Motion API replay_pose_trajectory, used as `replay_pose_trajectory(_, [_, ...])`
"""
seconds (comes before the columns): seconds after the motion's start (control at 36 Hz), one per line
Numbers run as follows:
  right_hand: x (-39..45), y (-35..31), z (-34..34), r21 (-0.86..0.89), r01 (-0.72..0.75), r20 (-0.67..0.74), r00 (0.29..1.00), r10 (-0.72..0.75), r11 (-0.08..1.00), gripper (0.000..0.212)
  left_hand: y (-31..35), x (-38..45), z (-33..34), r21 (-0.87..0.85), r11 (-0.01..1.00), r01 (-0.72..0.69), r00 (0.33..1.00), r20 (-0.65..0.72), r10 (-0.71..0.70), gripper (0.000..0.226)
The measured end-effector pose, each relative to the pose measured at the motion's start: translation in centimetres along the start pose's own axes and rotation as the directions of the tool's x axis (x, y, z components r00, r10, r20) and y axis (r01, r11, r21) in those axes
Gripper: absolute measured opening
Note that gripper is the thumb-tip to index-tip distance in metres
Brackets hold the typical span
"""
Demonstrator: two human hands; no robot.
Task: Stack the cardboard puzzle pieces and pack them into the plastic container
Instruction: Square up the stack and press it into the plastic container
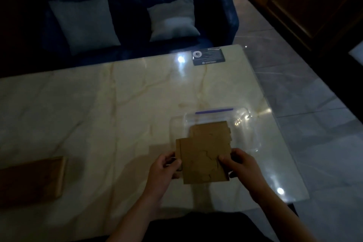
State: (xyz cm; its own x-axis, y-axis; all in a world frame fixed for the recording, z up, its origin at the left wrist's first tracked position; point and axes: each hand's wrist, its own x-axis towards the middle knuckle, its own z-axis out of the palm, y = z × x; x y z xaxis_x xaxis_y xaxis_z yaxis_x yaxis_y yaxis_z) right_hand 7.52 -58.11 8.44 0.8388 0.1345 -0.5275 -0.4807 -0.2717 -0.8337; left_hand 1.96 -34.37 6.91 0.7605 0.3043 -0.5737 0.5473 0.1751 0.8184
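Observation:
A stack of brown cardboard puzzle pieces [204, 155] is held flat between both hands above the marble table, its layers slightly offset. My left hand [164, 171] grips the stack's left edge, thumb on top. My right hand [240, 165] pinches the right edge, thumb on the top piece. The far end of the stack overlaps a clear plastic zip bag [241, 124] with a purple seal strip, lying flat on the table just beyond. Whether the stack's far end is inside the bag cannot be told.
The marble table [98, 114] is glossy, with its right edge close to the bag. A brown flat box [33, 179] lies at the near left. A dark card [208, 56] sits at the far right corner. A blue sofa with two cushions stands behind.

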Motion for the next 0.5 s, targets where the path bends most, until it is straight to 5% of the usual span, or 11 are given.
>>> replay_pose_trajectory(0.31, [6.9,-1.8,-4.8,-0.133,-0.004,-0.056,0.998,-0.003,0.991,0.029,4.2,3.0,8.0,0.105,0.994,-0.015,0.999,-0.036,0.019,0.015])
replay_pose_trajectory(0.5, [11.0,-1.3,-4.4,-0.252,-0.045,-0.085,0.996,0.024,0.967,0.032,5.1,5.7,9.9,0.171,0.976,0.137,0.991,-0.014,-0.137,0.007])
